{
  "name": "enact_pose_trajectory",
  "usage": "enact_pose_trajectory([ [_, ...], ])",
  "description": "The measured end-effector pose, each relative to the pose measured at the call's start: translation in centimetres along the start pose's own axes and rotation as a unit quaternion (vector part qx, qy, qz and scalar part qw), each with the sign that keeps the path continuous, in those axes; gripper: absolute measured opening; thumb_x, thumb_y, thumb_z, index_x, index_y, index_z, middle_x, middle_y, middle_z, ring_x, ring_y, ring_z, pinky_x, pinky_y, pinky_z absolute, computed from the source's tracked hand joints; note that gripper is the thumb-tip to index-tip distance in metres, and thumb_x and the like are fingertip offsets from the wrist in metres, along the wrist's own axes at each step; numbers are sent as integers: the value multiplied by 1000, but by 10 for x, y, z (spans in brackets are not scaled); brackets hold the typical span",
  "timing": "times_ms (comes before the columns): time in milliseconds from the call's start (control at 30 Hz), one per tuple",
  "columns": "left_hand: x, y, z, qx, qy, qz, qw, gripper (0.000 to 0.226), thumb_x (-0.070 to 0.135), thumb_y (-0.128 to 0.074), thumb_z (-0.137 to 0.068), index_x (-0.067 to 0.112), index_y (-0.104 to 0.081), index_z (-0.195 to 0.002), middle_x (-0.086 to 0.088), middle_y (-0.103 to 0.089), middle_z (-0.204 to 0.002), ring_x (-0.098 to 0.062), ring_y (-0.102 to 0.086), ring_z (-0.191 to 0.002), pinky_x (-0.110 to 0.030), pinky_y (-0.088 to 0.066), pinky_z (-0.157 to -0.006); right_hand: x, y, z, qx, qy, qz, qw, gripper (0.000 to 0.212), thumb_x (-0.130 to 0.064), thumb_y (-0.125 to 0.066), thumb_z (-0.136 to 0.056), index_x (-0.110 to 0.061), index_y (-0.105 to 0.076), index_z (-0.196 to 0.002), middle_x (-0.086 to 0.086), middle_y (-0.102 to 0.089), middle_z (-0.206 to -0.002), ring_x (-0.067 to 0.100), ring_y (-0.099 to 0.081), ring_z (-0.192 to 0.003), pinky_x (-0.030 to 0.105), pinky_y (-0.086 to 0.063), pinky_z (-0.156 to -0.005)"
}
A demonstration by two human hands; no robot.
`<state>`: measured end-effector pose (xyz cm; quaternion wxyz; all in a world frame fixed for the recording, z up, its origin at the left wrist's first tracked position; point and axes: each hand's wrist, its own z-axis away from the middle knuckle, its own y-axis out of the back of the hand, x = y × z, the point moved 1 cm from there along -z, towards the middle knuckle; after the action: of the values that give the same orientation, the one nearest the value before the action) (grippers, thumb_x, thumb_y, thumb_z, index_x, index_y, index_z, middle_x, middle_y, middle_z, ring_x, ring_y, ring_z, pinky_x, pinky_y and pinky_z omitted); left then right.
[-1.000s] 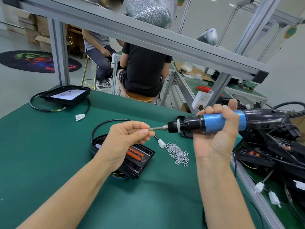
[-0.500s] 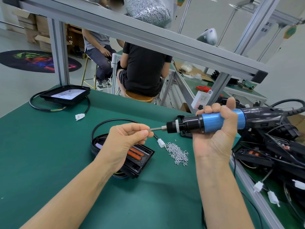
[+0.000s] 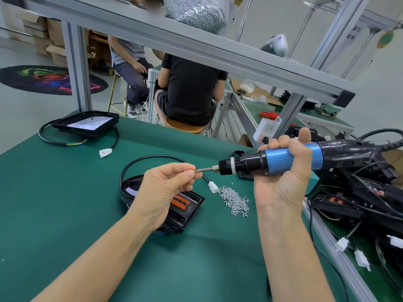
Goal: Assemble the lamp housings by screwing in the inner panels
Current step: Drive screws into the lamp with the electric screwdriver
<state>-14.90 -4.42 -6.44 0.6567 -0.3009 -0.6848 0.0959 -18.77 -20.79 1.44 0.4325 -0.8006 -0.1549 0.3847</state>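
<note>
Driver is held level in the right hand, grip clamped round it, so the bit can be loaded. A screw is pinched at the bit by the left hand. Housing lies on the table below the driver, screws beside it

Place: an assembly workshop, as I see it through the headset.
Bench: green mat under an aluminium frame.
Stock: loose screws, bagged screws overhead.
Staff: two seated workers (backs turned) at neighbouring benches.
</note>
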Motion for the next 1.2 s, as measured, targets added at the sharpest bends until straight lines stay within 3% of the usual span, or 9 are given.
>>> enact_pose_trajectory([
  [367, -2, 1, 1, 9, -31, -35, 999, 10, 9, -68, -68, 14, -74, -75, -14, -74, -79, -14, -67, -64, -20, -55, -61, 1, 1, 5, -29, 13, 27, 999, 36, -5, -54, -77, -26, -54, -107, -7, -52, -68, 8, -52, -63, 22, -49, -68],
  [700, -2, 9, -3, 10, -54, -86, 995, 16, 1, -69, -74, 16, -75, -78, -14, -74, -81, -15, -70, -67, -18, -54, -64, 9, 6, 8, 4, -1, 12, 1000, 32, -2, -53, -86, -27, -55, -105, -6, -56, -72, 9, -55, -64, 22, -49, -69],
  [900, -3, 10, -4, -5, -61, -128, 990, 20, -5, -64, -83, 11, -70, -94, -9, -75, -83, -14, -70, -72, -17, -54, -68, 10, 8, 4, 26, -15, -10, 999, 31, -2, -54, -85, -29, -59, -101, -7, -56, -71, 10, -55, -64, 22, -49, -69],
  [1033, 2, 10, -6, -35, -44, -160, 986, 44, -8, -70, -77, 20, -65, -110, -2, -75, -95, -12, -69, -86, -21, -54, -81, 10, 8, 1, 45, -19, -23, 999, 29, -2, -53, -86, -27, -59, -99, -7, -57, -69, 10, -55, -63, 20, -50, -66],
  [1133, 9, 25, -9, 0, -62, -182, 981, 53, -7, -74, -73, 25, -62, -114, 5, -72, -107, -8, -67, -80, -20, -54, -74, 9, 10, -1, 53, -20, -24, 998, 32, -2, -55, -84, -28, -57, -102, -8, -58, -75, 10, -55, -64, 22, -49, -67],
  [1200, 14, 46, -17, 90, -83, -228, 966, 42, -1, -74, -76, 27, -64, -106, 6, -71, -105, -7, -64, -78, -20, -52, -73, 7, 12, -3, 54, -20, -23, 998, 34, -2, -56, -83, -28, -56, -105, -8, -59, -76, 10, -55, -65, 22, -49, -69],
])
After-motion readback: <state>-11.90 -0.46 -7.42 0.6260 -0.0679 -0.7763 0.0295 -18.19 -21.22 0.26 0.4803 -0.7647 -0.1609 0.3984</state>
